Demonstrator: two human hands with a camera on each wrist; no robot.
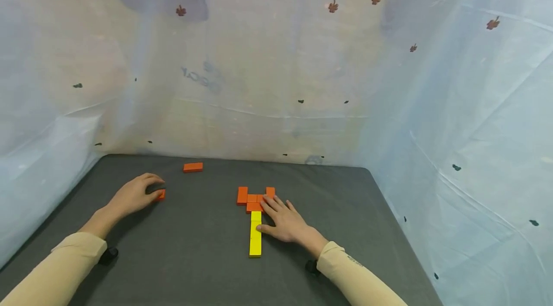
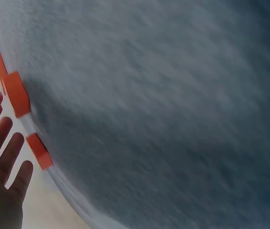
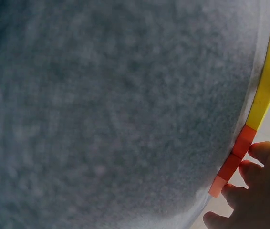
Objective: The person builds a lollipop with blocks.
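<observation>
My left hand (image 1: 136, 194) is over the table's left side, thumb and fingers parted around a small orange block (image 1: 161, 195). In the left wrist view the fingers look loosely spread beside an orange block (image 2: 18, 98), without a visible grip. My right hand (image 1: 285, 222) lies with fingers spread across the right part of a joined group of orange blocks (image 1: 255, 207), partly hiding them. Its thumb touches a strip of yellow blocks (image 1: 255, 243), which runs from the orange group toward me. The right wrist view shows the fingertips against the orange blocks' side (image 3: 229, 167).
Another orange block (image 1: 193, 167) lies alone near the far edge of the dark grey table (image 1: 207, 258). Translucent plastic sheeting (image 1: 242, 76) with small leaf-shaped marks hangs behind the table and along both sides.
</observation>
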